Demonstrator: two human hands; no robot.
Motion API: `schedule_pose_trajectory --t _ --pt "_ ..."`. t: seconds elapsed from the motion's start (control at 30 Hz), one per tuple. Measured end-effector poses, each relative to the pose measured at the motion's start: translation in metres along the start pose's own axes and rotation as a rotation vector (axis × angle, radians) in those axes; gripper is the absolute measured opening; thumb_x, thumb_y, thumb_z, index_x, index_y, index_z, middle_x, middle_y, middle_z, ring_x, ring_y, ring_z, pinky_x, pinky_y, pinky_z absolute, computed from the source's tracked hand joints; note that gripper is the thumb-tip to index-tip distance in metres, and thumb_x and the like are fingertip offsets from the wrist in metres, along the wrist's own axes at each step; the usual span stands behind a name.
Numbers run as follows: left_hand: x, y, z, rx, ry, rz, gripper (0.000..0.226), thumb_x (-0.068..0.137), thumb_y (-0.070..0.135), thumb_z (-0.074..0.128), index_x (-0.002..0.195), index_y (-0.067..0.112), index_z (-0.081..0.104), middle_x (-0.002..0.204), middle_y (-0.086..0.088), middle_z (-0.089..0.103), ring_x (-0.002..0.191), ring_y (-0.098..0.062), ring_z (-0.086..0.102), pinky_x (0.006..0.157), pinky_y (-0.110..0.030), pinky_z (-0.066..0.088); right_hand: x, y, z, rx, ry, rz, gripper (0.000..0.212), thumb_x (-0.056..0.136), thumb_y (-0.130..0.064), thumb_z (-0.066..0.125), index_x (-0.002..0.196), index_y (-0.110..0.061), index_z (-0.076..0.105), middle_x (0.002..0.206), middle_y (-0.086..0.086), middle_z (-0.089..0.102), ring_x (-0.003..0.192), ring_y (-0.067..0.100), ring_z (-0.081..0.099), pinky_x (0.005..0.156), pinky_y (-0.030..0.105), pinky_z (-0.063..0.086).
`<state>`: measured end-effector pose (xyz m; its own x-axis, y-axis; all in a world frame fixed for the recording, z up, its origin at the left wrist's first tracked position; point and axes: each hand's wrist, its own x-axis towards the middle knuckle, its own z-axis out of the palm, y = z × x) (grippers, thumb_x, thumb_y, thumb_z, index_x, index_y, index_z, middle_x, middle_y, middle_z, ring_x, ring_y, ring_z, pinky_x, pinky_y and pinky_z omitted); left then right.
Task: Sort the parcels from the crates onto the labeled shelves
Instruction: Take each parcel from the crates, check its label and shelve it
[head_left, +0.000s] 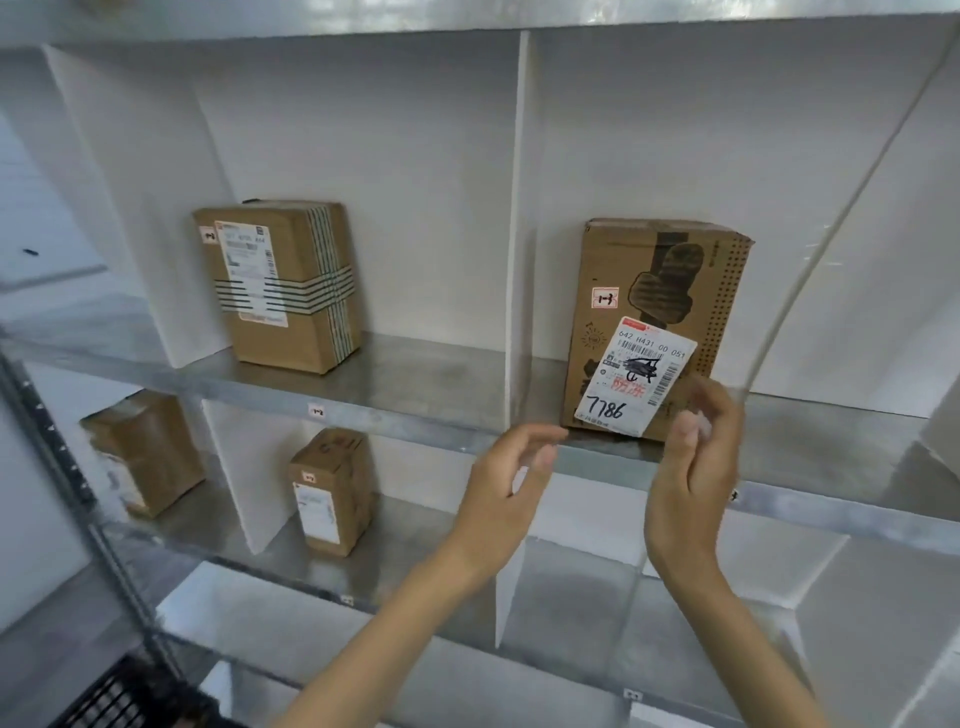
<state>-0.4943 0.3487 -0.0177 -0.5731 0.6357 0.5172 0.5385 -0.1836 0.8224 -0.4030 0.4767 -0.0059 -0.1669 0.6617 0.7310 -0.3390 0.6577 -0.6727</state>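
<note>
While standing upright at the front edge of the upper shelf (415, 384), in the compartment right of the white divider (517, 234), gripped by neither hand: printed parcel (660, 270). Bears a white shipping label (636, 379) handwritten "7786", with a small red-bordered tag (605, 298) above it.

Noted left hand (506, 488) raised before the shelf's front edge, just left of the parcel's lower left corner, fingers loosely curled and apart from the thumb, holding nothing. Noted right hand (693, 467) raised at the parcel's lower right corner, fingers relaxed and apart, clamped on nothing. Fingertips blurred; unable to tell contact with the carton.

Recorded in the left compartment of the same shelf, set back from the front edge: striped-tape parcel (283, 286), upright, well apart from both hands. Recorded on the lower shelf (395, 530): narrow parcel (332, 491) upright in the compartment beneath, and crumpled parcel (145, 452) tilted in the compartment at the far left. Observed a small edge label (316, 411) on the upper shelf's front edge. Observed a black crate (130, 696) at the bottom left, partly cut off.
</note>
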Motion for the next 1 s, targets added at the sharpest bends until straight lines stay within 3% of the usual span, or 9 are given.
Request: schedule_pose_trajectory --t 0.17,0.3,0.43,0.67,0.87,1.0 --pt "-0.046 0.004 -0.042 0.100 0.158 0.014 0.023 0.098 0.020 0.043 0.106 0.013 0.064 0.104 0.007 0.067 0.104 -0.004 0.060 0.089 -0.012 0.043 -0.055 -0.020 0.048 0.110 -0.256 0.025 0.029 0.098 -0.033 0.034 0.120 -0.023 0.049 0.118 -0.001 0.058 0.113 0.012 0.054 0.095 0.020 0.040" --pt "-0.092 -0.007 -0.105 0.244 0.304 -0.083 0.024 0.099 0.019 0.042 0.104 0.014 0.065 0.103 0.007 0.067 0.102 -0.004 0.060 0.086 -0.010 0.042 -0.105 -0.040 0.097 0.190 -0.491 0.091 0.027 0.098 -0.032 0.033 0.111 -0.022 0.055 0.105 -0.004 0.062 0.103 0.007 0.058 0.087 0.015 0.041" --pt "-0.148 -0.019 -0.180 0.313 0.485 -0.233 0.022 0.099 0.017 0.042 0.101 0.018 0.065 0.100 0.009 0.068 0.100 -0.003 0.060 0.085 -0.021 0.046 -0.156 -0.062 0.149 0.242 -0.741 0.149 0.026 0.098 -0.025 0.034 0.102 -0.020 0.060 0.096 -0.006 0.064 0.095 0.006 0.059 0.081 0.014 0.041" --pt "-0.247 -0.026 -0.312 0.446 0.718 -0.331 0.024 0.099 0.015 0.043 0.095 0.022 0.065 0.098 0.010 0.068 0.097 0.005 0.060 0.082 -0.003 0.040 -0.248 -0.107 0.252 0.312 -1.085 0.152 0.026 0.101 -0.019 0.039 0.092 -0.022 0.064 0.088 -0.011 0.066 0.088 0.001 0.060 0.078 0.016 0.043" --pt "-0.324 -0.030 -0.417 0.550 0.817 -0.452 0.025 0.099 0.018 0.042 0.092 0.030 0.063 0.099 0.017 0.066 0.100 0.007 0.057 0.085 -0.003 0.039 -0.331 -0.141 0.331 0.344 -1.287 0.240 0.026 0.100 -0.016 0.041 0.091 -0.017 0.065 0.088 -0.010 0.066 0.088 -0.005 0.059 0.076 0.005 0.039" --pt "-0.367 -0.043 -0.460 0.571 0.867 -0.527 0.024 0.099 0.016 0.042 0.092 0.026 0.063 0.099 0.013 0.066 0.100 0.004 0.058 0.086 -0.006 0.040 -0.376 -0.142 0.368 0.336 -1.346 0.278 0.026 0.100 -0.014 0.042 0.090 -0.014 0.065 0.086 -0.007 0.067 0.085 -0.003 0.060 0.074 0.008 0.041"
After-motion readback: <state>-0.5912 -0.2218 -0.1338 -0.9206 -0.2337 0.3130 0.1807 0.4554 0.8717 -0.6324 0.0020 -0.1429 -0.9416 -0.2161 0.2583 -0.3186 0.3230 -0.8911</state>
